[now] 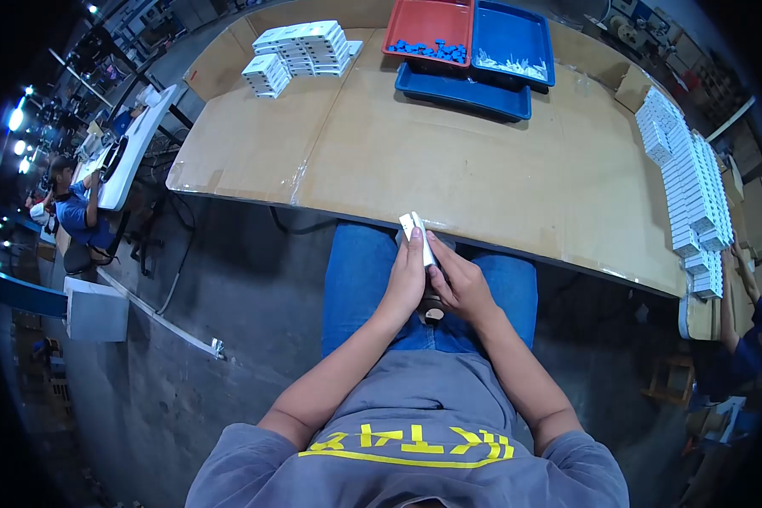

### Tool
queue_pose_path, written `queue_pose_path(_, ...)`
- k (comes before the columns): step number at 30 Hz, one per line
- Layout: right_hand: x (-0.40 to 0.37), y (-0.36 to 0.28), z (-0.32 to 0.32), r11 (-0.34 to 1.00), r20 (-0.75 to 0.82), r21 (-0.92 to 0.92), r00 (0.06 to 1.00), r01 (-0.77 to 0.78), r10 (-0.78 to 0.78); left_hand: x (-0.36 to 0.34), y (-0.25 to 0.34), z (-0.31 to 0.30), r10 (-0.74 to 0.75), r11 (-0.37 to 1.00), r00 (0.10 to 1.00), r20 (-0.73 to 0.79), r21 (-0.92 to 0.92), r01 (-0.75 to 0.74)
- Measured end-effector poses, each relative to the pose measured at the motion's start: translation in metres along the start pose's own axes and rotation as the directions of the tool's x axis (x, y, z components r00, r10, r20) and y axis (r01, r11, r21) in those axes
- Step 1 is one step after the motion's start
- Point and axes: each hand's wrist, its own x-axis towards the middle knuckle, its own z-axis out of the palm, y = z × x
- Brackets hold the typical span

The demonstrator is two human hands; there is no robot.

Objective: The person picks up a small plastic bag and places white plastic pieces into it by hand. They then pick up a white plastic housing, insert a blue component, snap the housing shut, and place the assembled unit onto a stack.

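Observation:
Just off the table's near edge, above my lap, I hold a narrow white plastic piece between both hands. My left hand is closed along its left side, with the thumb lying on top. From the other side my right hand wraps round it, fingers bent inward. The piece's far end sticks out past my fingertips, while my palms hide its lower part. Its exact kind cannot be made out.
The cardboard-covered table carries white stacked parts at back left and long stacks on the right. A red tray holds small blue pieces; a blue tray, white ones. An emptier blue tray stands in front. People work at both sides.

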Motion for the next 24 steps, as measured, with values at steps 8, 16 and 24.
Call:
queue_pose_path(8, -0.007, 0.001, 0.009, 0.995, -0.014, -0.072, 0.997, -0.071, 0.070, 0.001, 0.004, 0.004, -0.039, 0.999, 0.999, -0.019, 0.019, 0.039)
queue_pose_path(16, -0.003, 0.007, 0.009, 0.992, -0.091, -0.128, 0.996, -0.007, -0.005, 0.008, 0.007, 0.009, 0.004, 1.000, 1.000, 0.005, -0.023, -0.004)
queue_pose_path(24, -0.006, 0.010, 0.010, 0.987, -0.065, -0.159, 0.998, -0.028, 0.018, 0.008, 0.010, 0.014, -0.011, 0.998, 1.000, -0.013, -0.056, 0.010)
